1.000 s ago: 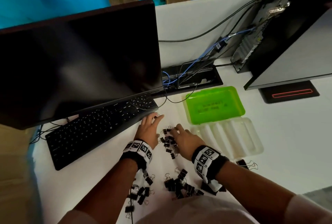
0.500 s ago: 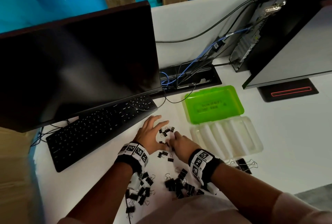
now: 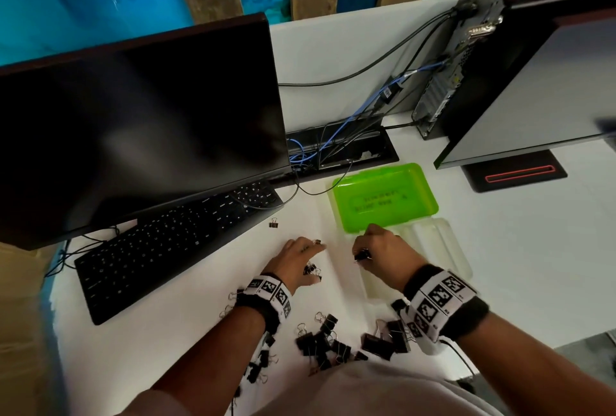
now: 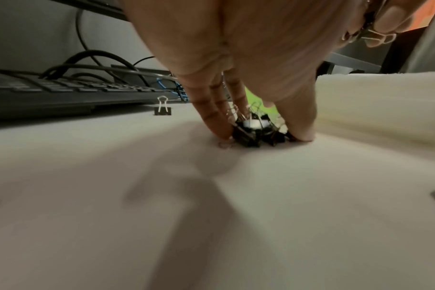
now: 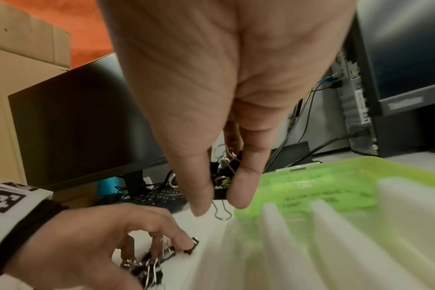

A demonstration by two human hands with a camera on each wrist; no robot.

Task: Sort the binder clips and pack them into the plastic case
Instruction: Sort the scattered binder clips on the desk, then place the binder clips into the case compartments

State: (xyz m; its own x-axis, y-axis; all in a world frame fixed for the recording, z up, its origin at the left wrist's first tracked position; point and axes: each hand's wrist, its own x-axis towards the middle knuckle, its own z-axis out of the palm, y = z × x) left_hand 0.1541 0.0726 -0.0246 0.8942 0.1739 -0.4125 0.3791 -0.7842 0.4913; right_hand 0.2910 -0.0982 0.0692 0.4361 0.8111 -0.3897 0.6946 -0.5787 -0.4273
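Clips (image 3: 321, 342) lie heaped on the white desk (image 3: 520, 249) near the person, with one stray (image 3: 274, 223) by the keyboard (image 3: 173, 242). The left hand (image 3: 296, 260) has its fingers (image 4: 212, 117) curled down around a small cluster (image 4: 255, 131) on the desk; the right hand (image 3: 383, 249) pinches a few clips (image 5: 222, 182) between thumb and fingers, just above the clear ribbed tray of the plastic case (image 3: 443, 242), whose green lid (image 3: 383, 202) lies open on the far side. They look light, stiff and likely to tangle by their wire loops, so gripping the black bodies seems safest.
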